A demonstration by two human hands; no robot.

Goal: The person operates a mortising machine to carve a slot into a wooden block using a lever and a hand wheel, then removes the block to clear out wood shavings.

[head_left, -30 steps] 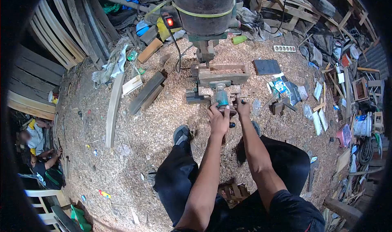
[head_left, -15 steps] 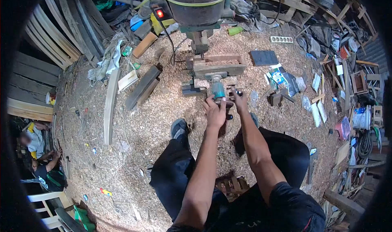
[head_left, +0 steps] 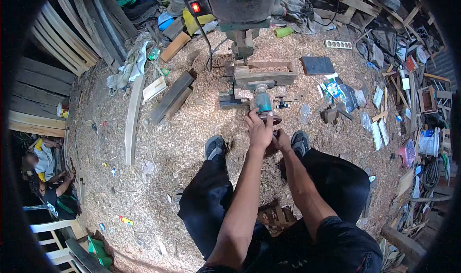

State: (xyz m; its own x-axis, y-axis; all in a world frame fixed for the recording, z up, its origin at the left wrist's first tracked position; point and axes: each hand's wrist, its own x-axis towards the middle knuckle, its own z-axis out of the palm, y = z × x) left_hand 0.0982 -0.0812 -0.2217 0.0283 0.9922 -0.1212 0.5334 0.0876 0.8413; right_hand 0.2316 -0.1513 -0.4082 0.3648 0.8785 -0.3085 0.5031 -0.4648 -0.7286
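Note:
A drilling machine with a dark round housing point(head_left: 238, 6) stands ahead of me, its bit pointing down at a wooden block point(head_left: 266, 75). That block, with a chip-filled hollow, sits in a vise with a green cylindrical screw housing point(head_left: 262, 101). At its near end is a dark handwheel point(head_left: 274, 120), partly covered by my hands. My left hand point(head_left: 260, 131) is closed over the wheel's rim, fingers reaching toward the green housing. Just right and below, my right hand point(head_left: 281, 141) is curled around the wheel's handle, mostly hidden. A black-knobbed clamp handle point(head_left: 283, 105) shows beside the vise.
Wood shavings point(head_left: 158, 191) cover the floor. Dark timbers point(head_left: 174, 97) and a long pale board point(head_left: 134, 121) lie left; a dark block point(head_left: 316, 65) and a power strip point(head_left: 338, 44) lie right. Another person point(head_left: 60, 196) works at far left. A red switch point(head_left: 195, 7) glows.
My right hand has moved down from beside the black-knobbed clamp handle to the handwheel's handle. My left hand stays at the wheel. The whole view has shifted slightly.

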